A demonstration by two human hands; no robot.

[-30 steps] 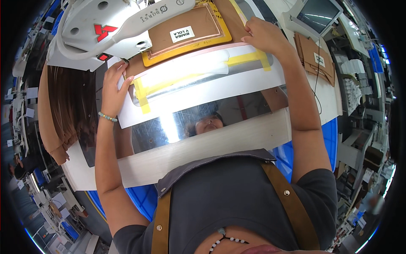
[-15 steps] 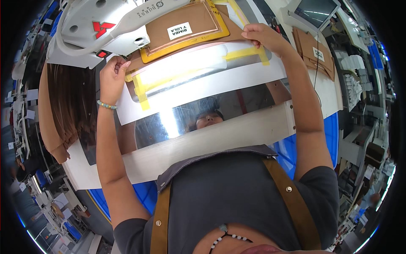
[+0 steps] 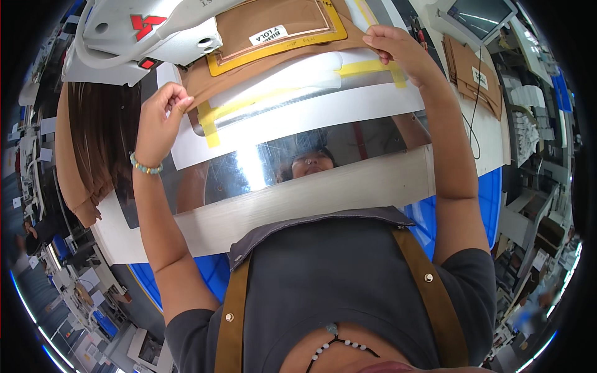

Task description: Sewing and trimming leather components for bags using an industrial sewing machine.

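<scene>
A piece of brown fabric stretches between my two hands at the far side of the work surface. My left hand, a beaded bracelet on its wrist, pinches the near left corner. At the right end, my right hand pinches the other corner between thumb and fingers. On the fabric lies a yellow rectangular frame with a brown panel and a white printed label inside it. Under the fabric's near edge, a white sheet shows, with strips of yellow tape around a shiny area.
A white machine head stands close beyond my left hand. Nearer me is a mirror-like metal plate. Brown fabric hangs at the left. Stacked brown pieces, a cable and a screen are on the right; a blue bin is below.
My left hand has drawn its corner slightly toward me, and more of the fabric shows below the frame, pulled taut. The right hand keeps its pinch. The whole view has shifted a little.
</scene>
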